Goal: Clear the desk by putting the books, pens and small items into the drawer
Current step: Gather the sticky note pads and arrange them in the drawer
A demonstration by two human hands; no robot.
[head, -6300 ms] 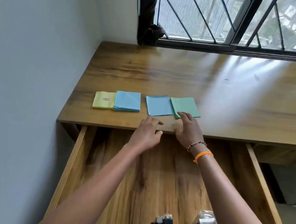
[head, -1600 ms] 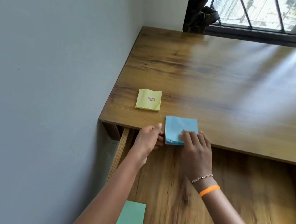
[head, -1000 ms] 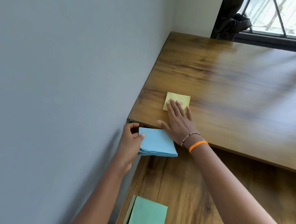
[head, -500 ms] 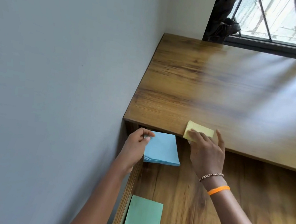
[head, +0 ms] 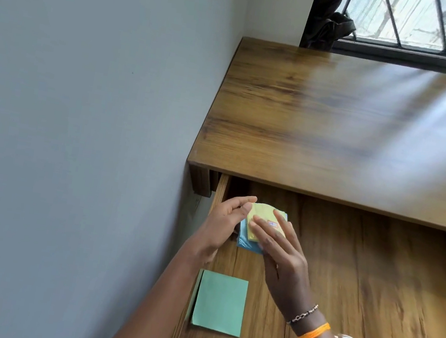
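Yellow sticky pad (head: 262,218) sits on blue pad (head: 245,243), both pinched between left hand (head: 222,226) and right hand (head: 281,255) over open drawer (head: 373,278). Green pad (head: 219,303) lies flat in drawer near its left wall.

No readable text anywhere. Only mark: small red-bordered label (head: 273,224) on top face of yellow sticky pad (head: 262,218), partly covered by right hand (head: 280,252); print inside too blurred to make out, possibly logo or price tag. Green pad (head: 219,303), blue pad (head: 247,243), desk top (head: 353,124) carry no lettering.
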